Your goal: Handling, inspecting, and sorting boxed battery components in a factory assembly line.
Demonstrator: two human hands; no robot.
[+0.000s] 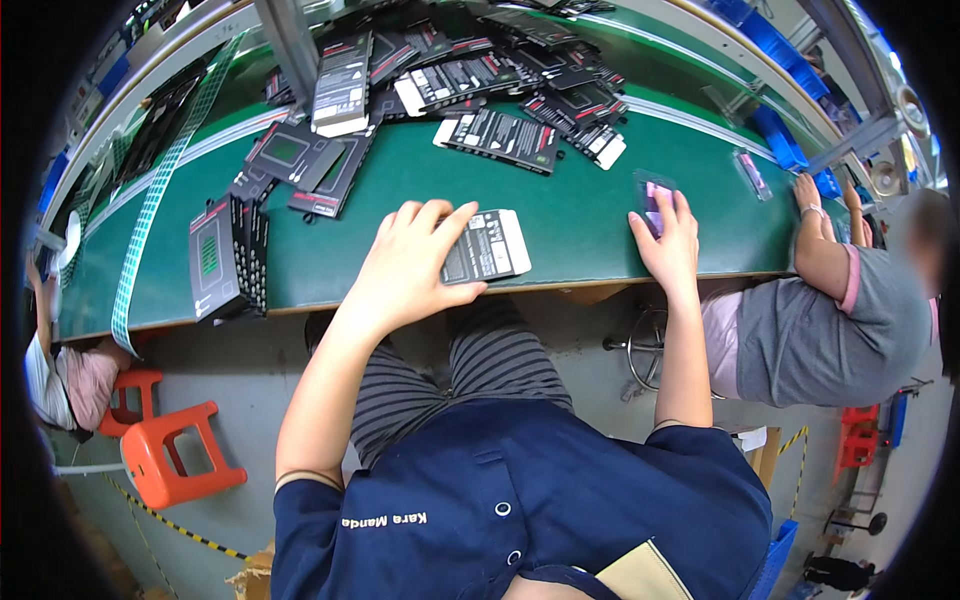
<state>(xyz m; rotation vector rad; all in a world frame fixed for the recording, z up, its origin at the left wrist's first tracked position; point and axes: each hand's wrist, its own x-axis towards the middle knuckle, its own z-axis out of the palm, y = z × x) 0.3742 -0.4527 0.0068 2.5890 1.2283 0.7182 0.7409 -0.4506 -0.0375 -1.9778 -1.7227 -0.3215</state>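
Note:
My left hand point(405, 262) is closed on the left end of a flat dark carton point(484, 250), thumb along the near edge and fingers across the far side. The carton lies near the front edge of the green table point(590, 240), and its white end flap points right. Farther right, my right hand point(670, 238) grips a small clear plastic pack point(655, 188) with something pinkish-purple inside. Part of that pack is hidden under my fingers.
A heap of dark cartons point(480, 80) covers the far middle. More cartons stand in a row point(222, 258) at the left. A similar clear pack point(752, 176) lies at the right, near another person point(840, 320). A metal post point(288, 50) rises behind the heap.

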